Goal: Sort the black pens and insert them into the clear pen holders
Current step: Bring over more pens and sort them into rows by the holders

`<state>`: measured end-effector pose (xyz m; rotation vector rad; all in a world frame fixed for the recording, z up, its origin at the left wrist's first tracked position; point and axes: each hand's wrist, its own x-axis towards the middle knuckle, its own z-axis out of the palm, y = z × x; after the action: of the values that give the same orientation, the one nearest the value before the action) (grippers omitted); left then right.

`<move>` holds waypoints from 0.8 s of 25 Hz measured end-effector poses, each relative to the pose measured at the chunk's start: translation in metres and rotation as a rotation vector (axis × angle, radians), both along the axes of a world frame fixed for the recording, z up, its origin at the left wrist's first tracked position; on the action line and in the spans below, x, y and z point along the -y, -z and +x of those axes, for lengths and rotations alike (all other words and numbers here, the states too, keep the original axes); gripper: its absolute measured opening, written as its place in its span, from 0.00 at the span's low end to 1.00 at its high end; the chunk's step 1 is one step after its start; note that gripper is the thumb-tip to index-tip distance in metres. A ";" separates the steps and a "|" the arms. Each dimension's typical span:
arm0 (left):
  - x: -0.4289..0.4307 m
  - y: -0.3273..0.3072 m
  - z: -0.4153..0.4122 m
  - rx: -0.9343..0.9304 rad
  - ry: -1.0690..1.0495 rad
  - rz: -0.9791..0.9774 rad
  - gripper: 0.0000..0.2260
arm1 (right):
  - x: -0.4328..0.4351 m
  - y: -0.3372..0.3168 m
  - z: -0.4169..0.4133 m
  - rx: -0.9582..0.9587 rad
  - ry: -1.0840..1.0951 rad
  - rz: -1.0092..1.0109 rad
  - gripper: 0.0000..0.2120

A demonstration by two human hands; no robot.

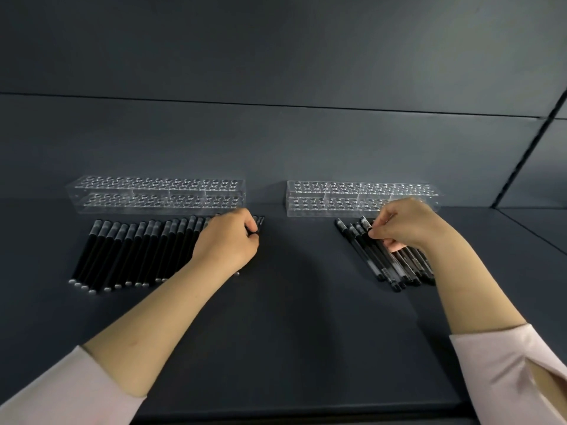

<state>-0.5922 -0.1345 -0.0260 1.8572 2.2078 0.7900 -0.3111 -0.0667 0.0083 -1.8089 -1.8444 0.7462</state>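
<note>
Holders (pixel 156 194): empty, far edge.
Pens (pixel 138 253): all lying, none inserted.
Left hand (pixel 228 237): pinching end pen (pixel 260 223).
Right hand (pixel 405 223): pinching top pen (pixel 365 223).

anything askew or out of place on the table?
Minor: the right pen pile lies fanned and overlapping, unlike the left pen row, which lies side by side. Nothing looks spilled or damaged.

Dim, even overhead light; soft shadows lie under the forearms, faint glints mark the clear holders (pixel 156 194), and wide-angle bending curves the edges
</note>
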 end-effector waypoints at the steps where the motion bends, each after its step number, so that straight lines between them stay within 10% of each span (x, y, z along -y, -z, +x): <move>1: 0.000 -0.001 -0.001 -0.003 0.000 -0.003 0.02 | 0.001 0.001 -0.002 0.021 0.006 0.006 0.04; 20: 0.027 -0.041 0.072 -0.202 0.490 0.255 0.14 | 0.122 -0.048 0.039 0.451 0.170 0.336 0.17</move>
<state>-0.5198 -0.1611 0.0146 2.5572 1.6800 0.8402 -0.2724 -0.1889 0.0565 -1.9775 -1.9028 -0.0458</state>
